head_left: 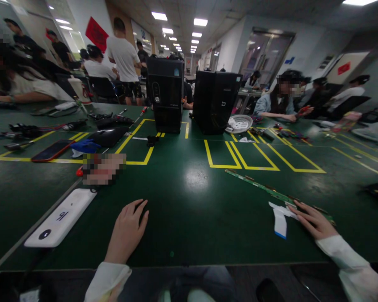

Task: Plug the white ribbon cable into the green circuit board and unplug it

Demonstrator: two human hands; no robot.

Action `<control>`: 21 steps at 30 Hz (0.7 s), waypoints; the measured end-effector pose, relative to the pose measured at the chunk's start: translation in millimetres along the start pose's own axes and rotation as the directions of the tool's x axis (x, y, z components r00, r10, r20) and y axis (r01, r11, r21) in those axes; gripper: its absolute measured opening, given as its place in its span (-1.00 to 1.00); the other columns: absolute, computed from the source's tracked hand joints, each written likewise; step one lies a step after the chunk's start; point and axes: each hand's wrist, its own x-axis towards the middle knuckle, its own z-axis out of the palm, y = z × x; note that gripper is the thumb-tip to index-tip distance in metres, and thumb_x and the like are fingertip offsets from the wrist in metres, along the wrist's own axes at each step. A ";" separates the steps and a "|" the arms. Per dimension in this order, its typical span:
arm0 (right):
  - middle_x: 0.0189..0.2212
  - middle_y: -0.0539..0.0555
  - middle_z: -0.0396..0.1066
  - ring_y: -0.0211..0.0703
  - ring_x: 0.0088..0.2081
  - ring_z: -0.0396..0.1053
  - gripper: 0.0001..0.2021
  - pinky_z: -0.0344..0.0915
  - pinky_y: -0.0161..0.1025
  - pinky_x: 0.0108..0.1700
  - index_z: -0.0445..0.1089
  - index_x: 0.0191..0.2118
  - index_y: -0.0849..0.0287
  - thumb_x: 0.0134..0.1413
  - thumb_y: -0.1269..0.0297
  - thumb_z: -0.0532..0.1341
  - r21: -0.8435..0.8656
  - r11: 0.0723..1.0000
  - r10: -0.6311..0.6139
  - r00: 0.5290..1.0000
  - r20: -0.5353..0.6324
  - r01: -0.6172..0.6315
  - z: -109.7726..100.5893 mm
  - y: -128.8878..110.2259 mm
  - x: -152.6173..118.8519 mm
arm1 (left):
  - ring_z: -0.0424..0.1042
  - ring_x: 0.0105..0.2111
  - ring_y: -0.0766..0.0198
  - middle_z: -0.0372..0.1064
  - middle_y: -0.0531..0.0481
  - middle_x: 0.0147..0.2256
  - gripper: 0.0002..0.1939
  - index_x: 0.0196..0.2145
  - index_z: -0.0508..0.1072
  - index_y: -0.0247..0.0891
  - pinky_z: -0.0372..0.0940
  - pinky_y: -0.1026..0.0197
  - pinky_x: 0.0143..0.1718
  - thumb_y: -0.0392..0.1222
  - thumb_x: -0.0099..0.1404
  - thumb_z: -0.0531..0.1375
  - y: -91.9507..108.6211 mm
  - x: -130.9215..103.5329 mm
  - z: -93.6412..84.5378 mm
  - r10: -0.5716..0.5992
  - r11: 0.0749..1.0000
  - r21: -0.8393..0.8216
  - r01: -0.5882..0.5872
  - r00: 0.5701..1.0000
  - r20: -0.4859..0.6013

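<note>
My left hand [129, 228] rests on the green table with nothing in it, its fingers a little bent and the thumb apart. On the right, my right hand [316, 220] has its fingers and thumb at a long, narrow green circuit board [252, 181], which slants across the table and passes partly under the hand. A white ribbon cable [279, 222] with a blue end lies by the fingertips, joined or close to the board; the fingers hide the exact contact.
A white power bank [61, 218] marked 16 lies left of my left hand. Two black computer towers [164, 94] stand ahead, beside a white basket [239, 123]. Phone [52, 150], blue cloth [85, 146] and tools lie left. Yellow tape [260, 168] marks the table. Several people sit or stand beyond.
</note>
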 end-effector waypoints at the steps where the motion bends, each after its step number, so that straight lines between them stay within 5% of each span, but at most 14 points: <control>1: 0.06 0.35 0.35 0.21 0.11 0.30 -0.46 0.27 0.08 0.05 0.55 -0.06 0.08 0.20 -0.13 -0.03 -0.004 0.999 0.033 0.999 -0.009 -0.034 -4.2 10.0 -4.2 | 0.33 0.00 -0.02 0.34 -0.26 -0.01 -0.54 0.05 0.39 -0.34 0.28 -0.09 0.04 -0.03 0.37 -0.05 -0.7 0.1 0.3 0.005 1.000 0.002 -0.005 1.000 -0.002; 6: -0.02 0.31 0.43 0.22 0.04 0.36 -0.29 0.31 0.08 0.02 0.60 -0.24 0.08 -0.03 -0.37 -0.06 -0.011 0.948 0.317 0.948 -0.016 -0.317 -19.5 47.0 -17.0 | 0.31 0.01 -0.01 0.32 -0.27 0.00 -0.54 0.06 0.39 -0.36 0.26 -0.08 0.05 -0.04 0.38 -0.05 -4.3 -0.5 3.6 0.020 1.000 0.023 -0.020 1.000 0.000; 10: -0.02 0.27 0.43 0.23 0.10 0.31 -0.31 0.24 0.07 0.10 0.59 -0.31 0.07 -0.19 -0.35 -0.05 -0.028 0.869 0.495 0.869 0.026 -0.494 -26.3 63.5 -18.5 | 0.31 0.01 -0.01 0.33 -0.27 0.00 -0.54 0.06 0.38 -0.37 0.26 -0.06 0.06 -0.04 0.38 -0.05 -3.9 -0.9 4.4 0.016 1.000 0.018 -0.016 1.000 -0.004; 15: -0.10 0.34 0.46 0.23 0.12 0.27 -0.43 0.20 0.08 0.10 0.58 -0.33 0.05 -0.15 -0.17 -0.06 -0.080 0.840 0.541 0.840 0.050 -0.537 -28.7 73.4 -16.6 | 0.32 0.01 0.00 0.33 -0.25 0.00 -0.54 0.06 0.40 -0.33 0.27 -0.06 0.04 -0.04 0.38 -0.06 -2.1 -0.4 2.7 -0.004 1.000 0.011 0.004 1.000 -0.002; 21: 0.09 0.30 0.33 0.21 0.15 0.22 -0.61 0.19 0.14 0.04 0.57 -0.35 0.05 -0.08 0.14 -0.01 -0.313 0.875 0.413 0.907 0.088 -0.368 -17.2 59.9 -12.7 | 0.30 0.02 -0.03 0.33 -0.28 0.00 -0.52 0.06 0.39 -0.38 0.26 -0.10 0.04 -0.03 0.38 -0.07 -1.4 -0.3 2.2 -0.003 1.000 0.013 0.002 1.000 0.012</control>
